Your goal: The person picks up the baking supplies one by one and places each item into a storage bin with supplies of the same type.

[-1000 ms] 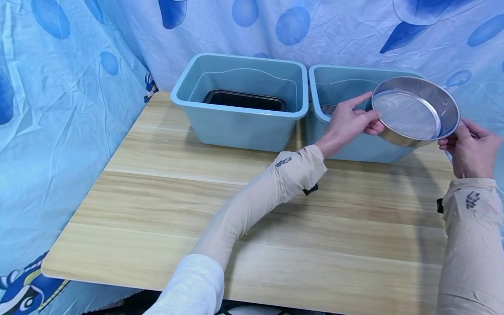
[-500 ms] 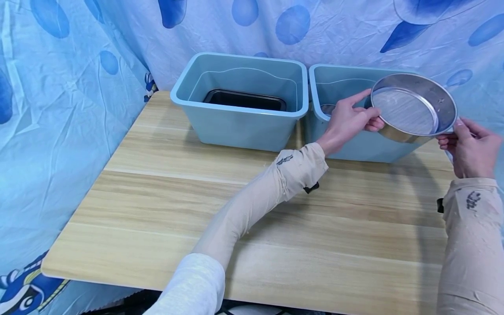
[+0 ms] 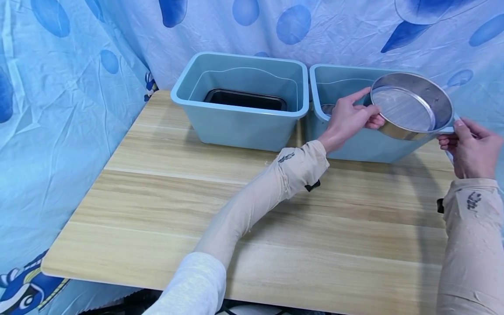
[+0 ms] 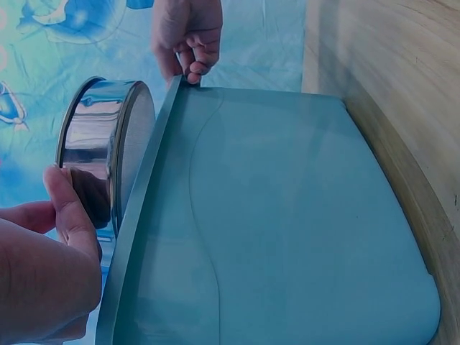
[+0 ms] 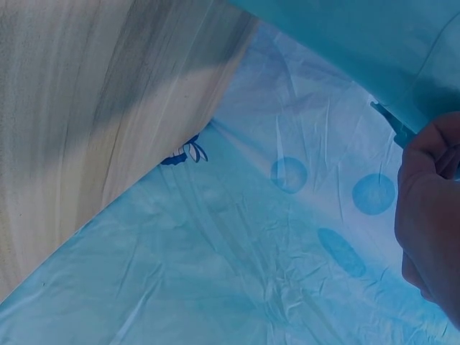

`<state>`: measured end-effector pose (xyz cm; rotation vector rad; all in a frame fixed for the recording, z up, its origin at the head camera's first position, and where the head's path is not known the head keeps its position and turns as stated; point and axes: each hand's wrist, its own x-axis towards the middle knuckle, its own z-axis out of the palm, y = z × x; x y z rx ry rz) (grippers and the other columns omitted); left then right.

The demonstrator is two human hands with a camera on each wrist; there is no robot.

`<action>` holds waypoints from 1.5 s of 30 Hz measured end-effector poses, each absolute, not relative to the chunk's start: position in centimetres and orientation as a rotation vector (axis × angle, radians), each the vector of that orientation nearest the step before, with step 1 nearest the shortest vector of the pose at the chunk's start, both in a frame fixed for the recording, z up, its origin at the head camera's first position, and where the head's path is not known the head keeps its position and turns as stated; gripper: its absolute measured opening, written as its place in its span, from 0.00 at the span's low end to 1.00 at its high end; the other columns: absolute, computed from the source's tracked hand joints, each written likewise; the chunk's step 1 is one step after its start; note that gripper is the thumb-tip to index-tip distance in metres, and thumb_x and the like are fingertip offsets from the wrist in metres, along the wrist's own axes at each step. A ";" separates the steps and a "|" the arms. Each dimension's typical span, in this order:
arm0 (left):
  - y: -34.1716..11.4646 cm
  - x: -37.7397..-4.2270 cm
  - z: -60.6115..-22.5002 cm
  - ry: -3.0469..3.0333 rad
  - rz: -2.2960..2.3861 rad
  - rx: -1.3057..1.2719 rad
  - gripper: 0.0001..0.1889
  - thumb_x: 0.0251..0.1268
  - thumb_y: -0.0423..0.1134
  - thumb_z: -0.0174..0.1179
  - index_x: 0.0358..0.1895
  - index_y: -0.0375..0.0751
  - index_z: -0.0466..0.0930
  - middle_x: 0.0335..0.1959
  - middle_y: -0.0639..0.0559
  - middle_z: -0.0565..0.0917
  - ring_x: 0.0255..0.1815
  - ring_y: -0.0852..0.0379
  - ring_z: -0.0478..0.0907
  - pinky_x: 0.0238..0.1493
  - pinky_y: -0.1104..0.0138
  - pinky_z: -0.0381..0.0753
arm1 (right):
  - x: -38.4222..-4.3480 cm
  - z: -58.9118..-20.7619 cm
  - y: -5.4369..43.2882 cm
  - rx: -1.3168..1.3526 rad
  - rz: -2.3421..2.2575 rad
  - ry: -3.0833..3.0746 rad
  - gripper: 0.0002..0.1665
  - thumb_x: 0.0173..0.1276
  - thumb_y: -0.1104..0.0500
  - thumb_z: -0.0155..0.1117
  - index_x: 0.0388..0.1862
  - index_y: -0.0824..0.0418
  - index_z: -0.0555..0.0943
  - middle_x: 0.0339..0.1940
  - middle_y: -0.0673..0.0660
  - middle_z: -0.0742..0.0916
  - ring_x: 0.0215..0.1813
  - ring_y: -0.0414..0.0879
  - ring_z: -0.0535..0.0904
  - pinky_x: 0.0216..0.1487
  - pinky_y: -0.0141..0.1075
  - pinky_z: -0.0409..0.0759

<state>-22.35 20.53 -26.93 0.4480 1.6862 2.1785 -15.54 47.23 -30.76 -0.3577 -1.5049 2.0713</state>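
Note:
My left hand (image 3: 348,118) pinches the left side of a round metal sieve (image 3: 409,107) with a fine mesh bottom. It is held tilted above the front rim of the right blue bin (image 3: 366,146), its mesh facing down. In the left wrist view the shiny side wall of the sieve (image 4: 93,136) stands beside the bin's rim, with the fingers of my left hand (image 4: 65,244) against it. My right hand (image 3: 474,146) grips the bin's rim at its right front corner. From the right wrist, that hand (image 5: 435,194) shows at the frame's edge by the bin's rim.
A second blue bin (image 3: 244,131) stands to the left, with a black rectangular tray (image 3: 244,99) inside. Another round metal item (image 3: 327,109) lies partly hidden in the right bin. Both bins stand on a wooden table (image 3: 256,210) before a blue patterned curtain (image 3: 252,26).
The sieve has shifted slightly left and up in my left hand, so more of the bin's rim shows beside my right hand. The right hand stays in place.

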 end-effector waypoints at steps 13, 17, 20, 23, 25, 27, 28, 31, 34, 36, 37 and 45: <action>20.8 -22.8 -26.7 1.686 2.208 0.421 0.31 0.75 0.27 0.60 0.78 0.48 0.67 0.29 0.40 0.88 0.30 0.52 0.88 0.37 0.74 0.87 | -15.5 -30.8 47.3 -0.386 2.043 -1.523 0.04 0.77 0.67 0.62 0.43 0.66 0.84 0.20 0.58 0.87 0.15 0.43 0.82 0.16 0.28 0.80; 20.8 -23.0 -26.8 1.657 2.233 0.405 0.31 0.75 0.27 0.60 0.78 0.47 0.67 0.29 0.38 0.88 0.30 0.50 0.88 0.37 0.73 0.87 | -15.5 -30.9 47.4 -0.392 2.021 -1.544 0.05 0.78 0.65 0.61 0.43 0.65 0.83 0.20 0.58 0.86 0.15 0.42 0.81 0.16 0.27 0.80; 20.9 -23.1 -26.8 1.673 2.228 0.403 0.31 0.75 0.28 0.61 0.78 0.47 0.67 0.29 0.39 0.88 0.30 0.51 0.88 0.37 0.74 0.87 | -15.4 -30.9 47.4 -0.379 2.037 -1.531 0.05 0.77 0.66 0.61 0.43 0.66 0.84 0.20 0.58 0.87 0.15 0.43 0.82 0.16 0.28 0.80; 20.9 -23.1 -26.7 1.701 2.217 0.409 0.31 0.75 0.28 0.61 0.78 0.48 0.67 0.30 0.40 0.89 0.31 0.52 0.88 0.38 0.75 0.86 | -15.4 -30.9 47.3 -0.357 2.069 -1.500 0.05 0.77 0.67 0.62 0.44 0.67 0.84 0.20 0.59 0.87 0.15 0.44 0.82 0.16 0.29 0.81; 20.9 -23.1 -26.7 1.721 2.210 0.411 0.31 0.76 0.29 0.61 0.79 0.48 0.67 0.30 0.41 0.89 0.31 0.53 0.88 0.38 0.76 0.86 | -15.3 -30.9 47.3 -0.356 2.065 -1.515 0.06 0.77 0.67 0.62 0.44 0.67 0.85 0.21 0.59 0.87 0.16 0.44 0.82 0.17 0.28 0.81; 21.0 -23.2 -26.6 1.736 2.207 0.411 0.31 0.76 0.29 0.61 0.79 0.48 0.67 0.30 0.41 0.89 0.31 0.53 0.88 0.38 0.76 0.86 | -15.2 -30.9 47.3 -0.355 2.062 -1.522 0.06 0.77 0.66 0.62 0.44 0.67 0.85 0.21 0.59 0.87 0.16 0.43 0.83 0.17 0.28 0.82; 21.0 -23.2 -26.6 1.746 2.205 0.410 0.31 0.76 0.29 0.61 0.79 0.48 0.67 0.30 0.42 0.89 0.31 0.53 0.88 0.38 0.77 0.86 | -15.2 -30.9 47.3 -0.355 2.055 -1.529 0.06 0.77 0.66 0.62 0.45 0.66 0.85 0.21 0.58 0.87 0.16 0.43 0.83 0.17 0.28 0.82; 21.1 -23.2 -26.5 1.782 2.198 0.403 0.31 0.75 0.30 0.62 0.79 0.49 0.67 0.29 0.43 0.89 0.31 0.55 0.88 0.39 0.78 0.85 | -15.2 -31.0 47.3 -0.360 2.029 -1.561 0.07 0.78 0.65 0.62 0.45 0.65 0.86 0.22 0.58 0.88 0.17 0.43 0.83 0.18 0.27 0.82; 21.2 -23.3 -26.4 1.808 2.203 0.395 0.31 0.75 0.31 0.62 0.79 0.49 0.67 0.28 0.44 0.89 0.30 0.56 0.88 0.41 0.80 0.83 | -15.2 -31.0 47.3 -0.365 2.012 -1.585 0.07 0.78 0.64 0.62 0.46 0.65 0.86 0.23 0.57 0.88 0.17 0.42 0.82 0.19 0.27 0.81; 21.2 -23.3 -26.3 1.810 2.207 0.391 0.31 0.76 0.31 0.62 0.79 0.50 0.67 0.28 0.45 0.89 0.30 0.57 0.88 0.41 0.81 0.82 | -15.3 -31.0 47.3 -0.364 2.015 -1.584 0.07 0.78 0.64 0.62 0.46 0.65 0.86 0.23 0.57 0.88 0.18 0.42 0.82 0.19 0.27 0.81; 21.3 -23.3 -26.3 1.817 2.206 0.389 0.31 0.76 0.32 0.62 0.79 0.50 0.67 0.28 0.45 0.89 0.30 0.57 0.88 0.41 0.81 0.82 | -15.3 -30.9 47.2 -0.365 2.018 -1.582 0.07 0.78 0.64 0.62 0.46 0.65 0.86 0.23 0.57 0.88 0.18 0.42 0.82 0.18 0.27 0.81; 21.5 -23.2 -26.3 1.790 2.233 0.381 0.32 0.75 0.30 0.62 0.79 0.49 0.67 0.29 0.44 0.89 0.30 0.56 0.88 0.39 0.79 0.84 | -15.2 -30.9 47.2 -0.371 2.026 -1.562 0.07 0.78 0.64 0.62 0.47 0.65 0.85 0.23 0.58 0.88 0.18 0.43 0.82 0.19 0.28 0.82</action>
